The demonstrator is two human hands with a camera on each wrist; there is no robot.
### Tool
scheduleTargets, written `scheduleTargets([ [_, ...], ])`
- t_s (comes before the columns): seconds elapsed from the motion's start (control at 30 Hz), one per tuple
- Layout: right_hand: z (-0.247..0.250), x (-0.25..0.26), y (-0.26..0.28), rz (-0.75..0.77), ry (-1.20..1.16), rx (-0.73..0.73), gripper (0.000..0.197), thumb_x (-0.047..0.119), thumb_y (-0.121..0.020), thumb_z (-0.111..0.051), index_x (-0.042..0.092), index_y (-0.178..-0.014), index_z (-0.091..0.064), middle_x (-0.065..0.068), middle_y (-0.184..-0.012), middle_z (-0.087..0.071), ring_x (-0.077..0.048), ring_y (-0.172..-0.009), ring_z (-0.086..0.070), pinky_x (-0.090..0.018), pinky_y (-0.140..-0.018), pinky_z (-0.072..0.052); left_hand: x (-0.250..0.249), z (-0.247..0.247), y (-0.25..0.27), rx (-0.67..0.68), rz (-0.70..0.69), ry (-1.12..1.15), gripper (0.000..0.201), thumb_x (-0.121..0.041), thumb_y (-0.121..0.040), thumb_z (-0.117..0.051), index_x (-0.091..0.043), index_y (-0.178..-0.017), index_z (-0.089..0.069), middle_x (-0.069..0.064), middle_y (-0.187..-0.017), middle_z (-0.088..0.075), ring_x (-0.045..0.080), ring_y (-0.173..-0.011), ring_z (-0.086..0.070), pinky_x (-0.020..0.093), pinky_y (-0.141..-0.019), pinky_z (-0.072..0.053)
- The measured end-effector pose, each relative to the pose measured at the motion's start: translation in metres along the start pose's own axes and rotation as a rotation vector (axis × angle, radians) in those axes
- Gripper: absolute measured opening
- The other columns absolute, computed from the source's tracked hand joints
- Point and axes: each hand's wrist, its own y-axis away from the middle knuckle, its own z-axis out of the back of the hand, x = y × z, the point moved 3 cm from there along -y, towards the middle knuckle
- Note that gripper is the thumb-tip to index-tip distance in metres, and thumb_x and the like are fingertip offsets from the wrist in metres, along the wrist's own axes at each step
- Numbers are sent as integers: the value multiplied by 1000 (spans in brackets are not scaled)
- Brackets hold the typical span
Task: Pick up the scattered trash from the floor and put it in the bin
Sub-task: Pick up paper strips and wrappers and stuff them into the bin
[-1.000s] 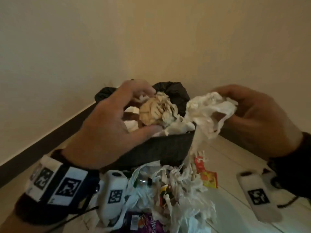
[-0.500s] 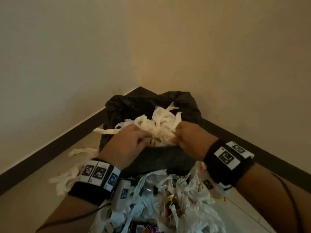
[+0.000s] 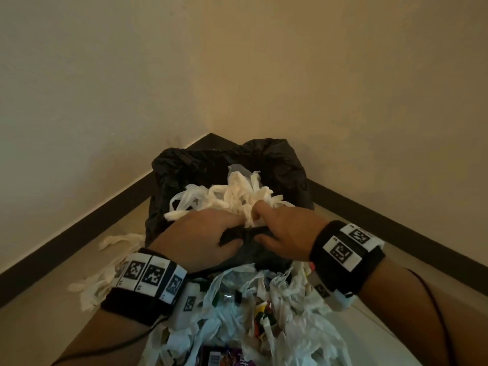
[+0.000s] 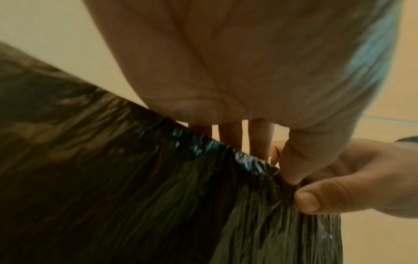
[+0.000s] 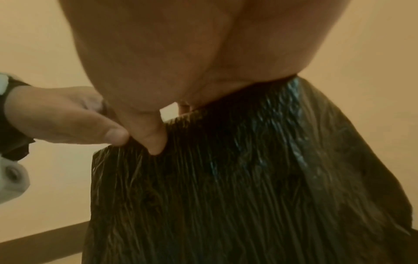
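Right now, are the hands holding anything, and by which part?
Both hold the black bin bag by its near rim: the left hand and right hand pinch the gathered edge side by side, thumbs outside.

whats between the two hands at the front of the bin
A bunched fold of the black bin liner, pinched from both sides by the left hand and right hand. Both wrist views show the thumbs meeting on it.
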Motion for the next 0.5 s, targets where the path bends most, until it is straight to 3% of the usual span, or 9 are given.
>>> scheduleTargets([
  [0.07, 1, -2, 3, 40, -54, -53, 31, 43, -93, -53, 26, -117, -43, 0, -104, -59, -23, -89, -60, -42, -76, -54, -3, 8, 5, -136, -80, 29, 38, -48, -92, -57, -33, -126, -66, -16, -119, -68, 4, -108, -62, 23, -92, -52],
  [0.13, 5, -6, 9, 91, -81, -142, 34, 46, -93, -56, 27, -120, -53, 4, -116, -50, -16, -97, -56, -33, -83, -53, -2, 18, 9, -259, -86, -16, 44, -50, -93, -55, -28, -130, -67, -13, -127, -64, 6, -112, -62, 26, -92, -55],
  [0.2, 18, -16, 21, 84, -163, -292, 39, 51, -92, -56, 29, -124, -56, 8, -121, -44, -7, -100, -51, -18, -85, -47, 1, 28, 12, -396, -63, -55, 42, -50, -94, -54, -25, -124, -70, -10, -119, -60, 7, -99, -61, 26, -77, -55],
  [0.27, 32, -35, 41, -11, -240, -483, 33, 46, -93, -57, 29, -121, -56, 11, -115, -44, 1, -96, -48, -10, -80, -42, -3, 33, 17, -519, -111, -30, 29, -39, -97, -58, -19, -111, -74, -6, -104, -63, 9, -83, -59, 28, -67, -52],
  [0.37, 23, -85, 68, -246, -276, -681, 26, 26, -89, -65, 22, -112, -54, 8, -106, -45, 0, -85, -48, -7, -72, -37, -28, 12, 25, -498, -233, -11, 15, -26, -98, -62, -18, -95, -74, -5, -88, -65, 11, -75, -58, 28, -65, -49],
  [0.43, -18, -119, 75, -392, -219, -538, 36, 21, -85, -70, 21, -117, -53, 2, -112, -46, -10, -94, -53, -14, -78, -37, -46, -23, 29, -358, -317, -4, 16, -27, -99, -59, -20, -95, -73, -7, -86, -64, 10, -74, -56, 29, -64, -50],
  [0.5, -78, -145, 79, -498, -107, -158, 61, 29, -82, -74, 27, -135, -44, -4, -137, -38, -22, -114, -53, -26, -88, -44, -61, -64, 28, -136, -350, 22, 22, -35, -103, -51, -26, -102, -71, -10, -93, -63, 9, -78, -56, 32, -66, -51],
])
